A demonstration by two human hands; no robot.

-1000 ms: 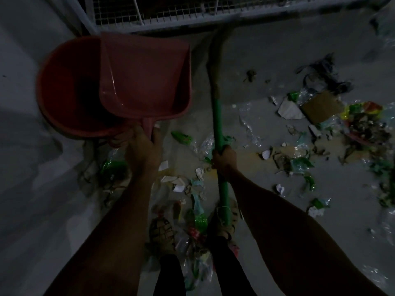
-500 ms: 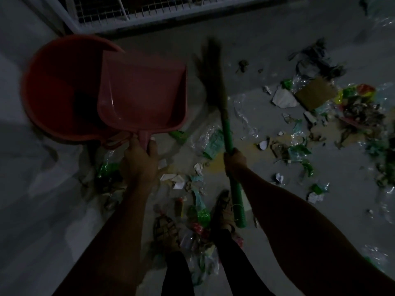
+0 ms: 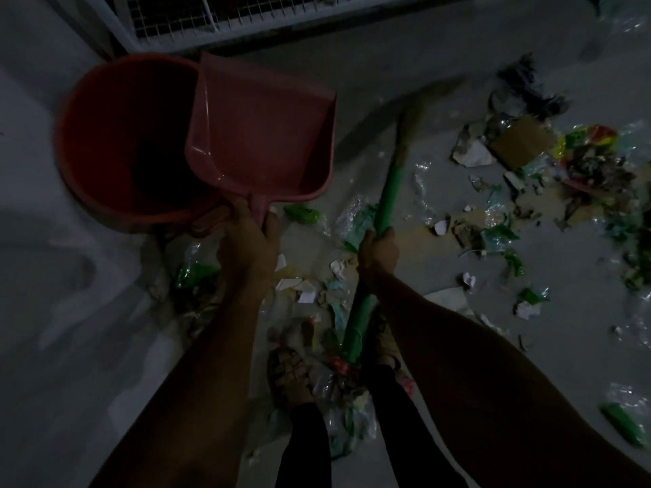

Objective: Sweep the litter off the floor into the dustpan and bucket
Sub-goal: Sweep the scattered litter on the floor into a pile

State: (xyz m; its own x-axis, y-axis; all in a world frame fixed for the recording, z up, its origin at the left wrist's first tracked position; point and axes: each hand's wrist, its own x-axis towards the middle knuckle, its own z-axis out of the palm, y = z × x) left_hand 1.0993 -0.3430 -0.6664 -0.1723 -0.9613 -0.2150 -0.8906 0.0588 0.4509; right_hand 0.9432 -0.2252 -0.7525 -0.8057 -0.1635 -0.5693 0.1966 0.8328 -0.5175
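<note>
Your left hand (image 3: 250,237) grips the dustpan (image 3: 260,135) handle, tilting it over the red bucket (image 3: 116,142). Your right hand (image 3: 378,250) clamps the green broom (image 3: 385,202); litter (image 3: 549,160) lies scattered across the floor (image 3: 440,47).

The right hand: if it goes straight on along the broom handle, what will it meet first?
Probably the broom's bristles, then bare floor before the wire rack. The right hand points up-right along the green handle; depth is unclear in the dim picture.
</note>
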